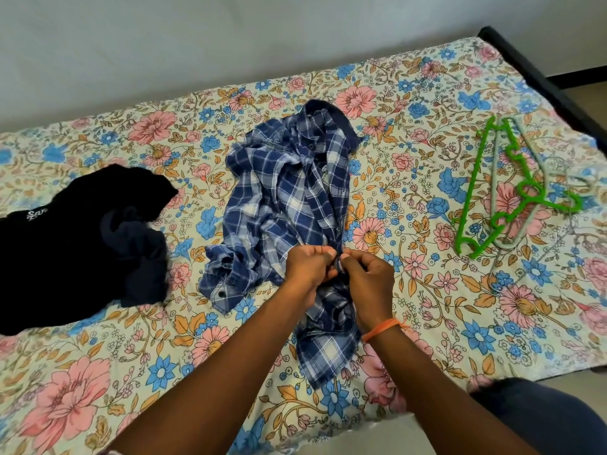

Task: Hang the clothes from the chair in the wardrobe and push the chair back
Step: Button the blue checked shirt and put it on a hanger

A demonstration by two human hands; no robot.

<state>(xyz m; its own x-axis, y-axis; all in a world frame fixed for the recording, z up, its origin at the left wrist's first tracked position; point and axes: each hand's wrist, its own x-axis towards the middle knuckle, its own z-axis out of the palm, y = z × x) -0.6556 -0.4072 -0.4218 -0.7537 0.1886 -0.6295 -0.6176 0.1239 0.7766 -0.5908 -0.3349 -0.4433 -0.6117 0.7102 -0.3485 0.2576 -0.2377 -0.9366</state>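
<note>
A blue and white plaid shirt lies crumpled in the middle of the bed, collar toward the wall. My left hand and my right hand meet over its front edge, both pinching the fabric between fingertips. An orange band circles my right wrist. A black garment with white lettering lies in a heap at the left, with a dark navy piece on its right side. A green plastic hanger lies at the right, over a grey hanger. No chair or wardrobe is in view.
The bed carries a floral sheet with pink and blue flowers. A pale wall runs along the far side. The dark bed frame shows at the far right corner. My knee in dark trousers is at the bottom right.
</note>
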